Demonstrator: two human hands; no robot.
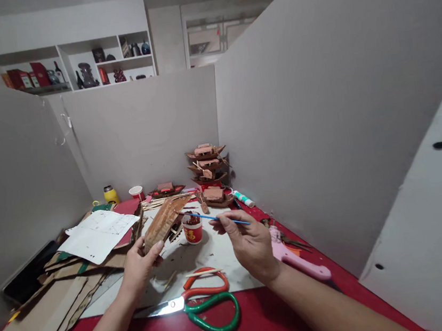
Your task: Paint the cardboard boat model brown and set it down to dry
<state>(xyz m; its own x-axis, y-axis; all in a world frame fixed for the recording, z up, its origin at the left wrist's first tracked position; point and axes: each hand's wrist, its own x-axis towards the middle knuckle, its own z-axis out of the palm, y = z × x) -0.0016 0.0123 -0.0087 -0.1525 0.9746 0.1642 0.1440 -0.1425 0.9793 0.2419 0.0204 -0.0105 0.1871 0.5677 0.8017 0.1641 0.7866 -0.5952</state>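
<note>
My left hand grips a brown cardboard model boat by its near end, its hull tilted up toward me. Between the thumb and fingers of my right hand is a thin blue paintbrush. The brush's tip points left at the far side of the boat; whether it touches cannot be made out. Just under the brush stands a red paper cup with dark brown smears at its rim. Scissors with one orange and one green handle lie in front of both hands, a thin wooden stick across them.
Several finished-looking model boats are stacked at the back. Flattened cardboard and a white drawn sheet cover the left side. A pink glue gun lies right, beside the partition. A yellow bottle stands behind.
</note>
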